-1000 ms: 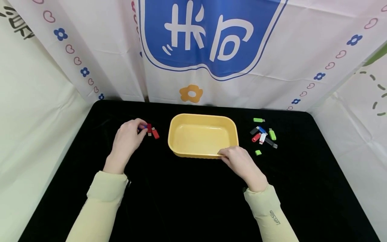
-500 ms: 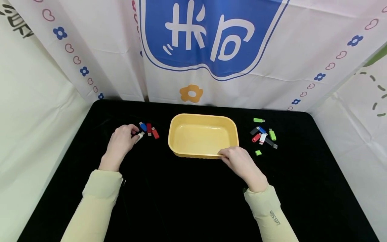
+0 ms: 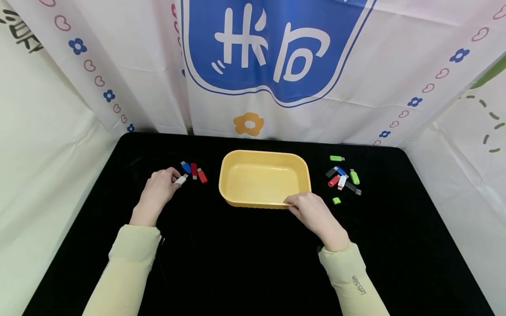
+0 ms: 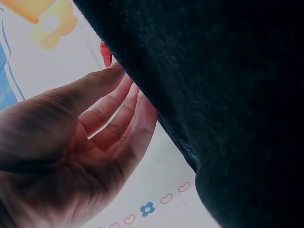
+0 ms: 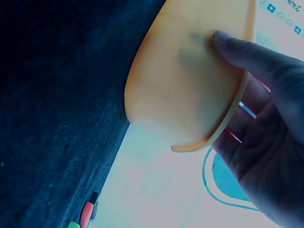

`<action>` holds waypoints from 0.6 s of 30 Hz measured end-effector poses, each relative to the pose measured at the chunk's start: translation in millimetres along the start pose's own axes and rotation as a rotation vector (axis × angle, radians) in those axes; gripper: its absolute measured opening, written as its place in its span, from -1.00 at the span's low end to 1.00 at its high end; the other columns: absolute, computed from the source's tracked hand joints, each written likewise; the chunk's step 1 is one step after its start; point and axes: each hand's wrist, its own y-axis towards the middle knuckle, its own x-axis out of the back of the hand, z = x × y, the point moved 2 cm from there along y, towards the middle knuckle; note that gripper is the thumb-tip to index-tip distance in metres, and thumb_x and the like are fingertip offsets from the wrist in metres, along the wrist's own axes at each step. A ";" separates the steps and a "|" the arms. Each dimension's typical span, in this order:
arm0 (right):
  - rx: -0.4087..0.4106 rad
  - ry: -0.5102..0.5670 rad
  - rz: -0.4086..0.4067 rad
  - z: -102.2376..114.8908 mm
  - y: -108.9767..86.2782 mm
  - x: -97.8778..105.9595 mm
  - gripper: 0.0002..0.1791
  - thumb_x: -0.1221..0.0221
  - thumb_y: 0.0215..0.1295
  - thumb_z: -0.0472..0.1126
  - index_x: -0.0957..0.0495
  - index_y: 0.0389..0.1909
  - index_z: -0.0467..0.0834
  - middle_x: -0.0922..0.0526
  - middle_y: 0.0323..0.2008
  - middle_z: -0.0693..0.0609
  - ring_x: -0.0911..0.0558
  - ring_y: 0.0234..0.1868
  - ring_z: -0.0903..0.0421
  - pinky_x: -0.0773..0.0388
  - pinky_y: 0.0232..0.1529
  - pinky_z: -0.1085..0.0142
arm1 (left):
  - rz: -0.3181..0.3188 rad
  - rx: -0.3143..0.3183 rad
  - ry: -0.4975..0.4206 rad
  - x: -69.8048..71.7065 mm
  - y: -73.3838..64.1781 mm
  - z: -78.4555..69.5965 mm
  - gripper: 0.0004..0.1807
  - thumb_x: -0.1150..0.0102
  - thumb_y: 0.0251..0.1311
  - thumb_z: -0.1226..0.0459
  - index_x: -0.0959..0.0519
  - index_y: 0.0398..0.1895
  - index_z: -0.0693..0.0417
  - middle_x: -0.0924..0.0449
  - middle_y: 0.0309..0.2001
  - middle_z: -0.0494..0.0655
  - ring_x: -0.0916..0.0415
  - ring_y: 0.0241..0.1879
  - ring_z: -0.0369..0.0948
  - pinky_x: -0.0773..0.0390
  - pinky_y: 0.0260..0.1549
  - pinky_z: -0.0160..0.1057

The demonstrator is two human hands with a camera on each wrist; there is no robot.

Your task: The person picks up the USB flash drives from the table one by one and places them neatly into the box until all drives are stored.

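Observation:
My left hand (image 3: 157, 188) pinches a white USB stick (image 3: 181, 179) by its near end, its metal plug pointing away to the right. Just beyond lie a blue USB stick (image 3: 186, 167), a dark red one (image 3: 194, 170) and a brighter red one (image 3: 202, 176). In the left wrist view, thumb and fingertips come together low at the table, the stick hidden. The right hand (image 3: 312, 213) grips the front rim of a yellow plastic bin (image 3: 261, 205) near its right corner. In the right wrist view its thumb presses the outer wall while the fingers reach over the rim.
Right of the bin lies a loose group of USB sticks: a white one (image 3: 342, 182), a red one (image 3: 334, 180), two green ones, blue and dark ones. A small green piece (image 3: 336, 200) lies in front of them. Black cloth covers the table (image 3: 253, 263); a printed curtain hangs behind.
My left hand drew back toward me from the blue stick, uncovering it and the white stick, then closed in on the white one. The right hand stayed on the bin rim.

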 end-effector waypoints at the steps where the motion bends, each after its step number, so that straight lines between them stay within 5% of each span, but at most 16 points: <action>1: -0.003 0.003 0.001 -0.4 -0.3 -0.1 -0.88 -0.30 0.28 -0.31 -0.73 -0.33 -0.01 -0.75 -0.38 0.15 -0.60 -0.40 0.27 -0.60 -0.26 0.25 | 0.003 0.002 0.000 -0.3 -0.3 -0.5 -0.75 -0.24 0.24 0.39 -0.58 -0.04 0.31 -0.63 -0.13 0.25 -0.57 -0.17 0.12 -0.52 -0.18 0.12; 18: 0.022 -0.014 -0.011 -3.2 -0.6 -1.3 -0.88 -0.30 0.28 -0.32 -0.72 -0.35 -0.02 -0.73 -0.42 0.15 -0.58 -0.44 0.27 -0.58 -0.30 0.26 | 0.014 -0.008 0.001 -2.7 2.2 -2.4 -0.79 -0.30 0.16 0.41 -0.60 -0.14 0.29 -0.63 -0.18 0.23 -0.56 -0.21 0.10 -0.51 -0.21 0.10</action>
